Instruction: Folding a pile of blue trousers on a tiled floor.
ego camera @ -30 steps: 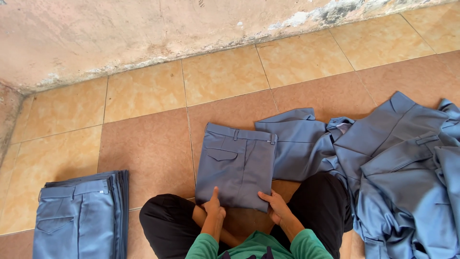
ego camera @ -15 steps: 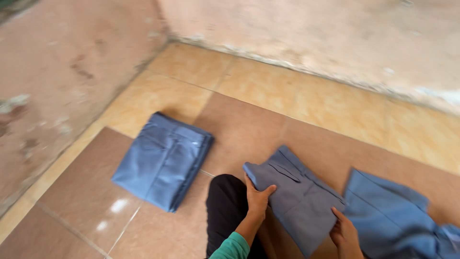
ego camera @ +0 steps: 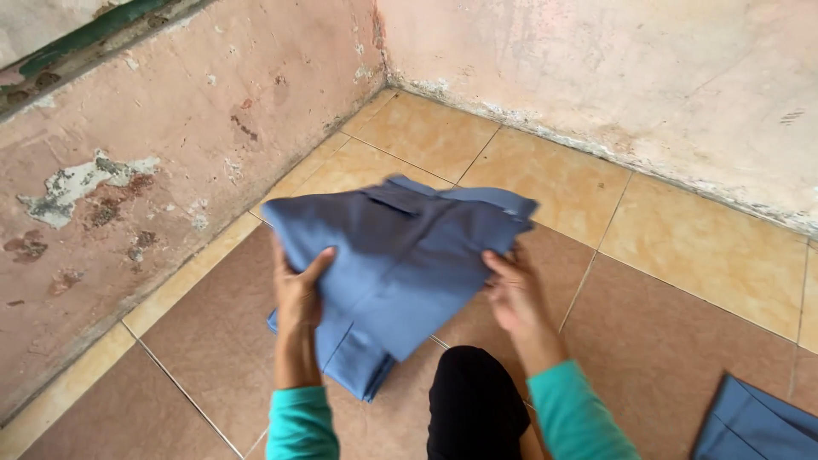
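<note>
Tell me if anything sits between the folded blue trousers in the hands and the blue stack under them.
Nothing visible does. The left hand and right hand hold the folded trousers above the stack of folded blue trousers on the tiled floor; only air shows between them.

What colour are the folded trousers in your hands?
Plain grey-blue folded trousers, seen best in the head view.

Left hand (ego camera: 300, 294) raised, fingers clamped, right hand (ego camera: 514, 290) level, gripping, forearms extended
</note>
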